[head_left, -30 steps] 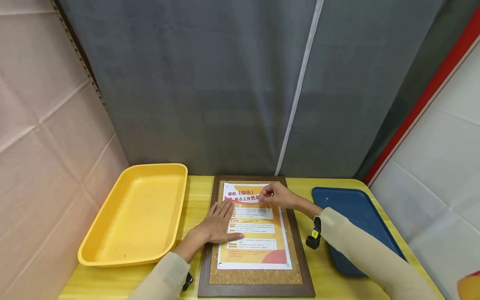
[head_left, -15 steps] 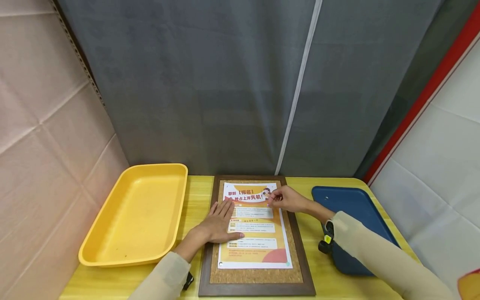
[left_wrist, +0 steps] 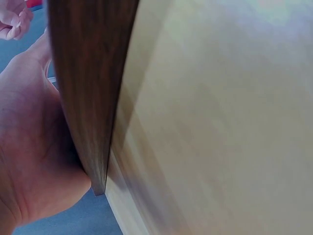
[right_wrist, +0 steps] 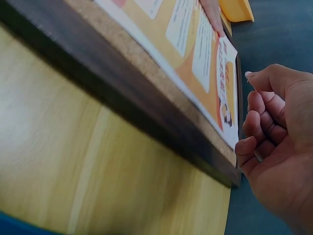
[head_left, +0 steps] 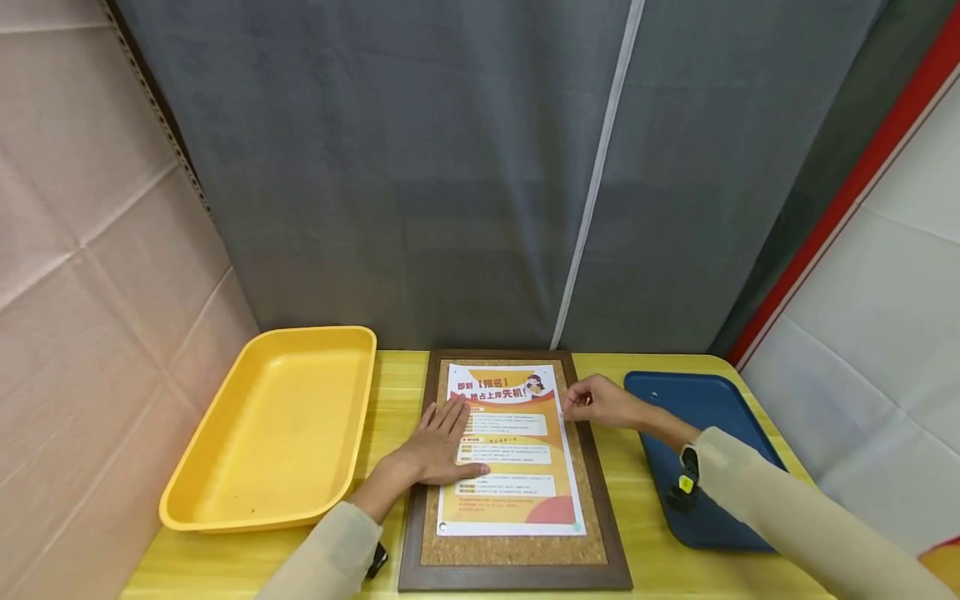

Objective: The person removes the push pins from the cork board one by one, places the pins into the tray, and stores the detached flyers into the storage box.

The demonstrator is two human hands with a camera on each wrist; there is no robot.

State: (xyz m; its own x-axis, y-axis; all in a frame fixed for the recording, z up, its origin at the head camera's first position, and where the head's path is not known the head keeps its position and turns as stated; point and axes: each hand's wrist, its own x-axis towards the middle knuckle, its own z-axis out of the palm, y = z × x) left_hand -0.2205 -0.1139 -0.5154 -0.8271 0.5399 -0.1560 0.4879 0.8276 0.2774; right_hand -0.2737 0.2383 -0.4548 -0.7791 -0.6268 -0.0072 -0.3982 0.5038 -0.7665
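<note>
A printed paper poster [head_left: 517, 457] lies on a cork board [head_left: 525, 554] with a dark brown frame [head_left: 517, 577]. My left hand [head_left: 442, 446] rests flat on the poster's left side, fingers spread. Beside the frame in the left wrist view, the heel of that hand [left_wrist: 44, 147] shows. At the poster's upper right edge is my right hand [head_left: 600, 402], fingers curled and tips pinched together. In the right wrist view, a tiny whitish pin-like thing [right_wrist: 248, 75] shows at the fingertips; it is too small to see well. Small round marks, perhaps pins, show at the poster's lower corners.
A deep yellow tray [head_left: 363, 417] stands left of the board. On the right lies a blue tray [head_left: 693, 533], partly under my right forearm, with a tiny mark near its upper left corner. A grey curtain [head_left: 420, 183] hangs behind the wood-patterned table [head_left: 630, 542].
My right hand has moved right, from over the poster's heading to its right edge, uncovering the heading and a cartoon figure. My left hand has stayed in place.
</note>
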